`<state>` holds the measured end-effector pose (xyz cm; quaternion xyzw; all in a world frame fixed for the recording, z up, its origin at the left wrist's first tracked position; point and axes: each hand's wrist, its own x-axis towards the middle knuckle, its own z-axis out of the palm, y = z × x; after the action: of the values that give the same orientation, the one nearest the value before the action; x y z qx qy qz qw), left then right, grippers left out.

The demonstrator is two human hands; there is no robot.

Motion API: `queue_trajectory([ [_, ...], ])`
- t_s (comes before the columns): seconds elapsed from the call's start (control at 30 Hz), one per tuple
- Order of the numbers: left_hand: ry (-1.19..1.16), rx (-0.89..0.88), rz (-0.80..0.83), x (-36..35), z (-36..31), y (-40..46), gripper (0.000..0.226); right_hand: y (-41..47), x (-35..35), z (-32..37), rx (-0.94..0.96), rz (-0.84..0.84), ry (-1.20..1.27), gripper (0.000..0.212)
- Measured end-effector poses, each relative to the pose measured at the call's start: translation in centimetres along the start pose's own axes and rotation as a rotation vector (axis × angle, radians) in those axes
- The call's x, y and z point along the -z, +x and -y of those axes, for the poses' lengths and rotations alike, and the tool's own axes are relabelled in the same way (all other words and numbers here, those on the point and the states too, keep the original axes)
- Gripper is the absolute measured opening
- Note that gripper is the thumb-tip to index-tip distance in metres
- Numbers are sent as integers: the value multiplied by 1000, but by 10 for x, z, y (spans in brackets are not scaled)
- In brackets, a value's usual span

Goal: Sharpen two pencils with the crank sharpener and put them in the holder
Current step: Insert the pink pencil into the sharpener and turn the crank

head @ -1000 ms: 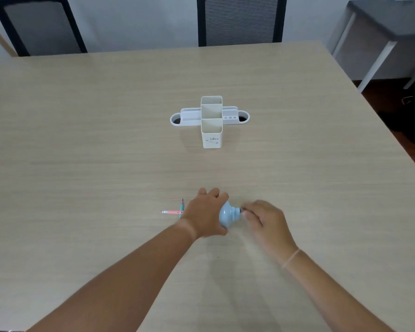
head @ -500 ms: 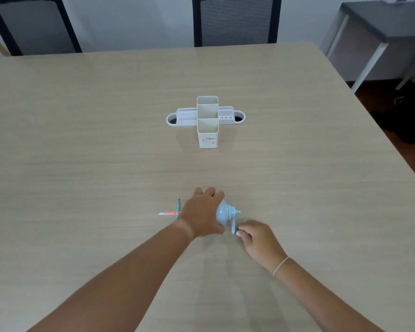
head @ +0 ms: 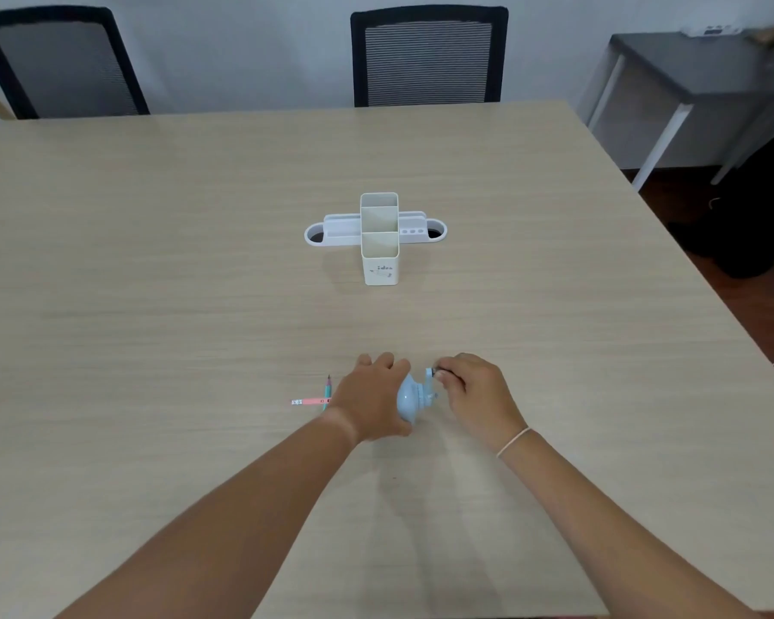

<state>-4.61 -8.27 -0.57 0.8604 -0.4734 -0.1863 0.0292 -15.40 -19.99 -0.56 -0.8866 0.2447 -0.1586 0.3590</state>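
Note:
A light blue crank sharpener (head: 410, 402) stands on the wooden table (head: 153, 261) near me. My left hand (head: 372, 399) covers its left side and grips the body. My right hand (head: 474, 390) pinches the crank handle (head: 430, 375), which sits at the top of its turn. A pink pencil (head: 309, 401) sticks out leftward from under my left hand; its far end is hidden. A teal pencil (head: 327, 388) lies across it, tip pointing away. The white pencil holder (head: 380, 243) stands farther back at the middle of the table.
Two black mesh chairs (head: 427, 55) (head: 59, 64) stand at the table's far edge. A grey side table (head: 707, 69) is at the back right. The table's right edge runs diagonally past my right arm, with dark floor beyond.
My right hand has swung the crank handle from the low near side up to the top. The left hand has stayed on the sharpener and the pencils have not moved.

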Motion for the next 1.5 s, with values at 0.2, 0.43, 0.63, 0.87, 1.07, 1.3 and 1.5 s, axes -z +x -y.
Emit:
queue_trajectory([
  [0.2,-2,13,17,4,-2,-3,62,-2,3,3,6,20,-34,15],
  [0.43,-47,1,27,6,1,-9,97,-9,10,8,-7,57,-29,17],
  [0.63,-116,-13,-74,18,24,-21,95,-11,18,19,46,-40,-76,31],
  [0.87,-190,71,-3,21,66,-47,72,-12,1,53,235,136,-176,40],
  [1.07,-131,59,-25,12,71,-48,43,-7,-28,65,211,382,-317,51],
  [1.3,-106,65,-65,3,69,-40,30,1,-38,66,113,434,-354,45],
  [1.5,-73,47,-67,4,78,-39,30,3,-42,65,96,426,-350,45],
])
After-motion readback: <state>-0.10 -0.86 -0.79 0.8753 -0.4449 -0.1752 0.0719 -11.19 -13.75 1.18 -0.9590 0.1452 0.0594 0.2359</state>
